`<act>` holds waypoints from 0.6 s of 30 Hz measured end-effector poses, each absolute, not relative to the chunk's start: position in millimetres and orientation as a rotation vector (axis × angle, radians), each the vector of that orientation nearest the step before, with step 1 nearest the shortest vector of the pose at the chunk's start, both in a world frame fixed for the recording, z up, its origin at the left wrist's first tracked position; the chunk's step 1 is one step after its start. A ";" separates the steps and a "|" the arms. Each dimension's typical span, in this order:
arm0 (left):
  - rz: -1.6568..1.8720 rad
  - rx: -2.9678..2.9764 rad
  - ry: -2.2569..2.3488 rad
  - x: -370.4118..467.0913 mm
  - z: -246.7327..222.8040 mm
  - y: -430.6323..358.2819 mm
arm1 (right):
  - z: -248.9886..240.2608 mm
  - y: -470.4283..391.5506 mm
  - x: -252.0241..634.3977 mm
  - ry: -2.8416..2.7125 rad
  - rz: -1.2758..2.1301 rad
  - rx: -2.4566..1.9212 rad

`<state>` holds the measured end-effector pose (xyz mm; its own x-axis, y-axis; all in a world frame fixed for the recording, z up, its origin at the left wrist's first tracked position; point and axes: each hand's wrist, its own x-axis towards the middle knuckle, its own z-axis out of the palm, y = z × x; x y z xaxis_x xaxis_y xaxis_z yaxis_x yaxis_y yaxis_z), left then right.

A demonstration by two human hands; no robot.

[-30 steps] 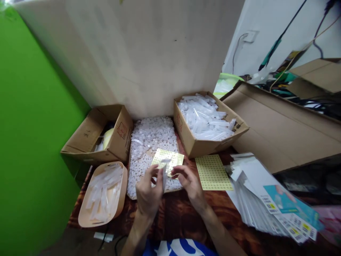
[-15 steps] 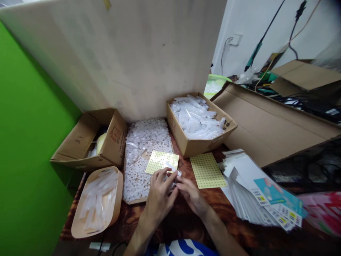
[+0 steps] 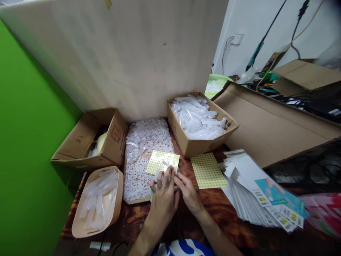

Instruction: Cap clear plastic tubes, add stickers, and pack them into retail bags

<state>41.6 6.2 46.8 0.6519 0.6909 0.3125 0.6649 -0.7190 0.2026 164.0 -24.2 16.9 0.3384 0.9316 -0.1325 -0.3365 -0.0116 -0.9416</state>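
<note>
By the tray's (image 3: 138, 201) near edge, left hand (image 3: 164, 195) and right hand (image 3: 189, 195) meet, hiding most of a packet (image 3: 156, 176); their grip is unclear.

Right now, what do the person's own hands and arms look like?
The left hand and right hand are bare, without gloves. Both forearms are uncovered, with no sleeve, watch or bracelet in view. A blue-and-white garment shows at the bottom edge.

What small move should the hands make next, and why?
Probably a light press by the right hand while the left hand steadies the translucent item its fingers partly hide: fingertips of both hands are close together near the leftmost yellow sheet.
</note>
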 end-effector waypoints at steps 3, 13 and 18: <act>0.586 2.687 0.990 36.2 62.6 17.1 | 20.0 -21.9 174.5 -0.665 1.129 -1.197; 0.898 2.491 0.895 42.1 75.3 39.3 | 44.5 -29.5 186.6 -1.319 0.976 -1.360; 0.850 2.628 0.676 30.0 68.9 49.5 | 42.0 -33.9 183.2 -1.426 0.941 -1.394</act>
